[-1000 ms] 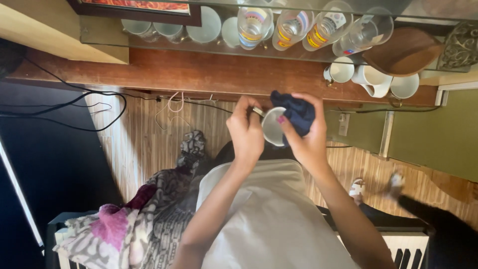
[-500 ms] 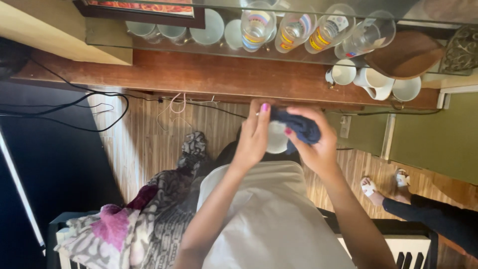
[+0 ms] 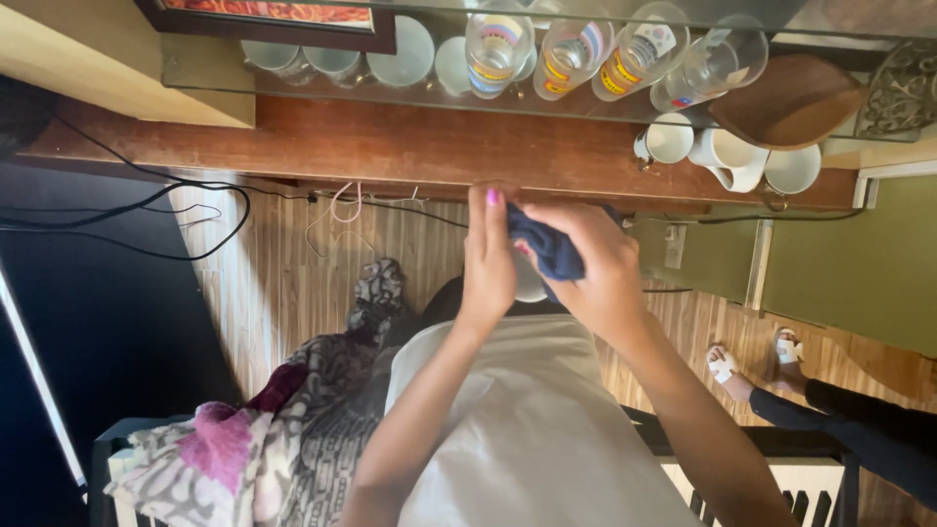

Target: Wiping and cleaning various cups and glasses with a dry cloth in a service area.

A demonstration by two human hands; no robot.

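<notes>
the view looks steeply down past a brown wooden ledge (image 3: 410,146) to a striped wood floor (image 3: 293,283). above the ledge, a glass shelf (image 3: 224,80) carries a row of drinking glasses (image 3: 576,54) and pale cups (image 3: 405,54). three white mugs (image 3: 727,156) sit at the ledge's right end, beside a brown wooden dish (image 3: 786,98).

the ledge's front edge lies just beyond the hands. open floor shows left of them; dark cables (image 3: 146,210) hang from the ledge on that side.

left hand (image 3: 488,259): fingers closed around a small white cup (image 3: 528,283), mostly hidden between the hands. right hand (image 3: 595,268): clenched on a dark blue cloth (image 3: 547,244), pressed against the cup. both are held in the air, in front of the person's chest.

a patterned fabric heap (image 3: 244,439) lies lower left. piano keys (image 3: 771,488) show lower right. another person's sandalled feet (image 3: 752,356) stand on the floor at right, well apart from the hands.
</notes>
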